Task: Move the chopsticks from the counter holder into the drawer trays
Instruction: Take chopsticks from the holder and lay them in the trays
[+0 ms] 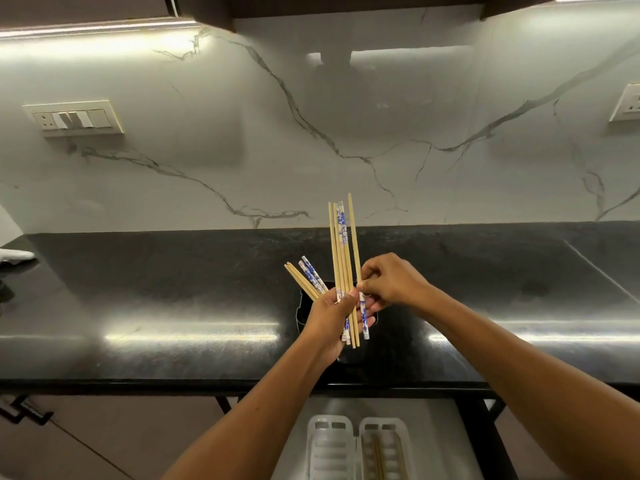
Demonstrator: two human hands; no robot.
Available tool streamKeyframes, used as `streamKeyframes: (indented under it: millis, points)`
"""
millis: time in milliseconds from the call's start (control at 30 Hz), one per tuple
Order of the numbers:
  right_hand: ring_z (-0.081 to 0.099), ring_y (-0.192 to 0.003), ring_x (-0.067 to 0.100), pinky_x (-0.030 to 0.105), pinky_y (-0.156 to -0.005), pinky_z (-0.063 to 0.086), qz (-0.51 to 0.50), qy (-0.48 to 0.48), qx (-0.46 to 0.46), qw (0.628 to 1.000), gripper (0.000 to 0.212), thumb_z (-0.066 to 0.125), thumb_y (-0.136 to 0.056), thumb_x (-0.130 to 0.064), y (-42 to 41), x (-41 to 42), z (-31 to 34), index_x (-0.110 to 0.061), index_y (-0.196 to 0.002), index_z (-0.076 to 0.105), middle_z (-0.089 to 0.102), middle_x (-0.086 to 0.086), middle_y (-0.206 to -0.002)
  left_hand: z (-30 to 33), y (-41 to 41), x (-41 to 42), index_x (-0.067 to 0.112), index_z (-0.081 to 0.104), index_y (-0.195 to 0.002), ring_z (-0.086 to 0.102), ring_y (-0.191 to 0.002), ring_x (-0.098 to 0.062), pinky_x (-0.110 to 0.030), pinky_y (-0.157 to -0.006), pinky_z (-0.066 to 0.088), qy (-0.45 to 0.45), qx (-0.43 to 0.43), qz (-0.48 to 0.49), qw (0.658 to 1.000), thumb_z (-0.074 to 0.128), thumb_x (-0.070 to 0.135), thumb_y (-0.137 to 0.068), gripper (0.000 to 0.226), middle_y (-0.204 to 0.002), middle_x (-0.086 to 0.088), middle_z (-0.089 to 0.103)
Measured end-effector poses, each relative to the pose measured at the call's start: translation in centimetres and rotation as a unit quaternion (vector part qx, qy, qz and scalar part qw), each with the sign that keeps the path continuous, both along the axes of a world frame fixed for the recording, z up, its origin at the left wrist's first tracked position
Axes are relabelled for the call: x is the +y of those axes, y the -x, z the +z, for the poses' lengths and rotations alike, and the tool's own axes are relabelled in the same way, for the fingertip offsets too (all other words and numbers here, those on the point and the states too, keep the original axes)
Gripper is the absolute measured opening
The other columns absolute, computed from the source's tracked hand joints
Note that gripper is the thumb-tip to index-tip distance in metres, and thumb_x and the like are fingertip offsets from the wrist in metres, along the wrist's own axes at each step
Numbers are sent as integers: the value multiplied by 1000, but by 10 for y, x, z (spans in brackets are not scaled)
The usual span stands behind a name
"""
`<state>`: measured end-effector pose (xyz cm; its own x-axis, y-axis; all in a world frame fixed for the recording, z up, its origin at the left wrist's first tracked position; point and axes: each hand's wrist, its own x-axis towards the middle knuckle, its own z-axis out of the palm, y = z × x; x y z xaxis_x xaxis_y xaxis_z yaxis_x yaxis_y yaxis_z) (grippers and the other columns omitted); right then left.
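My left hand (pixel 332 315) holds a fanned bundle of chopsticks (pixel 341 258) above the black surface (pixel 173 289), its grip closed around their lower ends. My right hand (pixel 388 282) pinches one blue-patterned stick (pixel 363 317) in that bundle, grip narrow. The sticks splay at different angles, so I judge that pulling one free could loosen the others and drop them onto the surface or the floor. The dark holder (pixel 346 356) sits just behind my hands, with a few more chopsticks (pixel 306 278) leaning out of it. Below, the open drawer (pixel 433 420) shows two white trays (pixel 330 445); the right tray (pixel 384 448) already has wooden sticks in it.
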<state>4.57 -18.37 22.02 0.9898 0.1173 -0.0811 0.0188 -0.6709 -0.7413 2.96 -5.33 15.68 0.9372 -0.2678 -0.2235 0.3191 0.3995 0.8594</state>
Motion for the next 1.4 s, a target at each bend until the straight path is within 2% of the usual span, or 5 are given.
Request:
streamKeyframes:
  millis: [267, 433, 500, 1067, 1400]
  points:
    - [57, -50, 6, 14, -48, 46, -37, -9, 36, 999, 13, 62, -91, -15, -2, 4, -8, -5, -90, 70, 64, 3, -67, -3, 5, 3, 8, 61, -115, 72, -83, -24, -37, -79, 60, -25, -17, -4, 1000, 54, 17, -96, 22, -92, -16, 73]
    - [58, -64, 5, 24, -66, 53, -100, 5, -165, 981, 21, 64, -89, -17, -7, 4, 6, -9, -109, 63, 61, -2, -84, -5, 7, 4, 5, 61, -109, 71, -79, -20, -33, -77, 60, -48, -25, 2, 999, 56, 14, -95, 18, -91, -15, 72]
    - [58, -61, 7, 20, -60, 50, -120, -44, -191, 973, 18, 64, -89, -17, -12, 4, 17, -9, -106, 62, 62, -1, -83, -7, 9, 4, 8, 62, -106, 71, -81, -20, -34, -80, 59, -63, -32, -4, 998, 57, 16, -94, 15, -92, -14, 72]
    - [49, -54, 9, 19, -48, 45, -141, -232, -72, 960, 14, 65, -88, -16, -19, -6, 44, -8, -76, 63, 58, 4, -68, -5, 16, 6, 6, 59, -115, 71, -80, -16, -28, -75, 59, -94, -68, -41, 992, 58, 19, -93, 26, -90, -9, 72]
    - [53, -55, 7, 20, -52, 47, -209, -284, -257, 900, 14, 54, -96, -22, -16, -29, 91, -13, -87, 58, 58, 1, -70, -18, 17, 11, 4, 63, -108, 70, -78, -16, -29, -74, 58, -105, -32, -35, 993, 57, 16, -93, 20, -87, -10, 71]
